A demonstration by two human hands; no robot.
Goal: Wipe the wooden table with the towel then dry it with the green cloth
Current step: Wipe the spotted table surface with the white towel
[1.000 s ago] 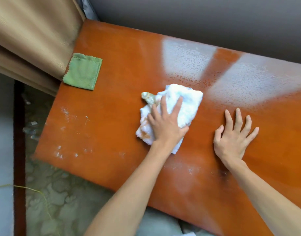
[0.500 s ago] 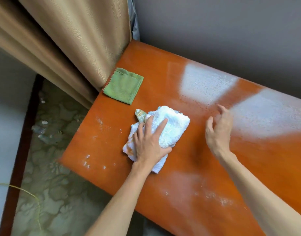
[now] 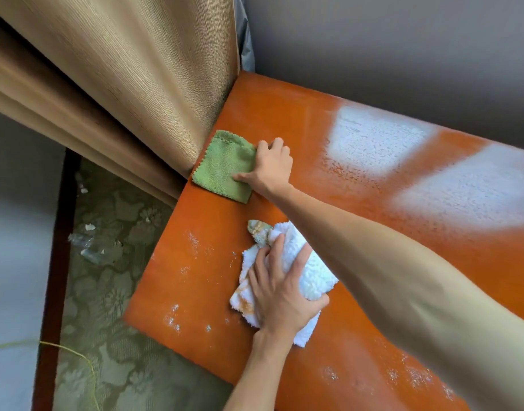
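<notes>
The orange wooden table (image 3: pixel 284 114) fills the right of the view, with wet streaks and white droplets on it. My left hand (image 3: pixel 281 289) presses down on the crumpled white towel (image 3: pixel 314 277) near the table's left front edge. A folded green cloth (image 3: pixel 222 164) lies at the table's left edge beside the curtain. My right hand (image 3: pixel 269 167) reaches across above the left arm and rests on the green cloth's right side, thumb on top and fingers curled at its edge.
A tan curtain (image 3: pixel 121 69) hangs against the table's left edge, touching the green cloth's corner. A grey wall (image 3: pixel 403 54) runs behind the table. Below the left edge lies patterned carpet (image 3: pixel 106 292) with small scraps and a thin yellow cord (image 3: pixel 76 354).
My right hand has left the tabletop and crossed to the left onto the green cloth. The left hand and towel stay near the left front edge. The view has shifted left.
</notes>
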